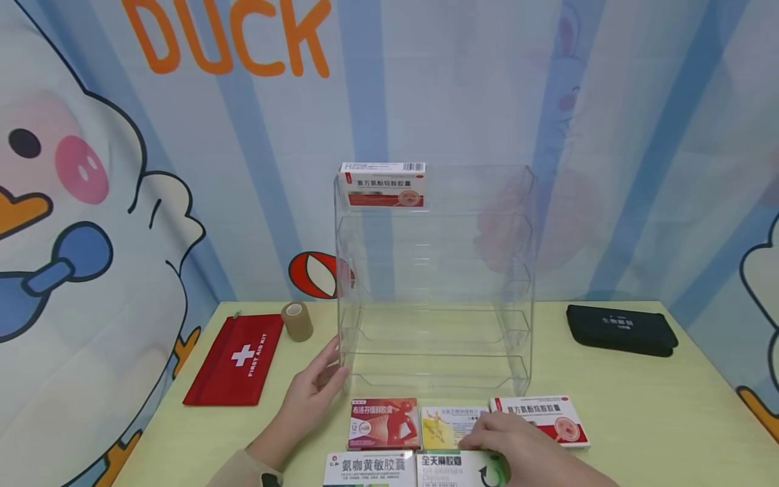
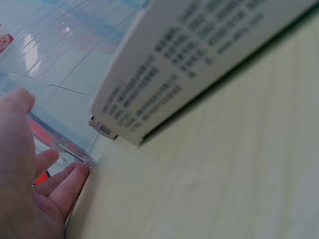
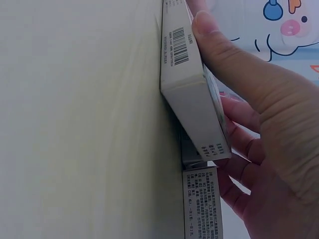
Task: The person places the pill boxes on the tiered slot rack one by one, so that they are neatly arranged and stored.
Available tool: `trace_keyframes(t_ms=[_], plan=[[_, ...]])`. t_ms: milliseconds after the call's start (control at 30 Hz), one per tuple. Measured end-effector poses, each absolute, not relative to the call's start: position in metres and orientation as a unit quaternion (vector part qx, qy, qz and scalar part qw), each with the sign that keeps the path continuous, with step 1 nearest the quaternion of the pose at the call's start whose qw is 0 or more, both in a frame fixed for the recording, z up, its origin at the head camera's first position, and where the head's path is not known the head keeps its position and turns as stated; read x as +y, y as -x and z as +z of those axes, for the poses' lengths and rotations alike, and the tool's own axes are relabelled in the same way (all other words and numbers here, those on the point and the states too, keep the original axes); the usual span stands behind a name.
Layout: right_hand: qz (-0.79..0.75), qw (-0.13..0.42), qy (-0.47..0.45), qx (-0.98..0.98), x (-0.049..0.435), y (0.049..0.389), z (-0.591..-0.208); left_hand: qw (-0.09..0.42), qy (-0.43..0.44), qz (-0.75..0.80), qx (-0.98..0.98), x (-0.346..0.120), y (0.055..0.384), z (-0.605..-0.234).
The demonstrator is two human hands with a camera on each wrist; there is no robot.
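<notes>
A clear acrylic tiered rack [image 1: 435,352] stands upright on the table. My left hand [image 1: 310,396] holds its lower left edge, thumb at the front and fingers around the side. A white-and-red medicine box [image 1: 386,189] sits at the left of the rack's top tier. My right hand [image 1: 523,443] grips a white-and-green medicine box [image 1: 444,470] in the front row. In the right wrist view, this box [image 3: 194,117] tilts, one edge raised off the table, with my thumb on its upper edge. Right behind it lies a white-and-yellow box [image 1: 441,426], partly hidden by the hand.
A red medicine box [image 1: 383,425], a white one [image 1: 368,470] and a second white-and-red one [image 1: 556,419] lie before the rack. Left stand a red first aid pouch [image 1: 237,362] and a brown tape roll [image 1: 298,323]. A black case [image 1: 621,330] lies right. A printed curtain hangs behind.
</notes>
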State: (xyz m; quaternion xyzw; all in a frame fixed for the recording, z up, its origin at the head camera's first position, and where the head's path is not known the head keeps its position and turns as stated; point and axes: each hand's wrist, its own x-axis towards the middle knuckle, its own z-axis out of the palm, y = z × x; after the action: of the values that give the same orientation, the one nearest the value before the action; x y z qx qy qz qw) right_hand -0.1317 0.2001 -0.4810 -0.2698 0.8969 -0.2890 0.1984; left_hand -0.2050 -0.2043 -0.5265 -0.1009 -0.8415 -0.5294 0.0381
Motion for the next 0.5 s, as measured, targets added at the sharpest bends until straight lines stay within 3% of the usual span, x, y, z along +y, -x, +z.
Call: trace_keyframes(t_ms=[500], plan=[[-0.303,0.192,0.292,0.887,0.2009,0.1275,-0.4774,0.035,0.096,-0.528,-0.843,-0.2039,0.2048,-0.5260]])
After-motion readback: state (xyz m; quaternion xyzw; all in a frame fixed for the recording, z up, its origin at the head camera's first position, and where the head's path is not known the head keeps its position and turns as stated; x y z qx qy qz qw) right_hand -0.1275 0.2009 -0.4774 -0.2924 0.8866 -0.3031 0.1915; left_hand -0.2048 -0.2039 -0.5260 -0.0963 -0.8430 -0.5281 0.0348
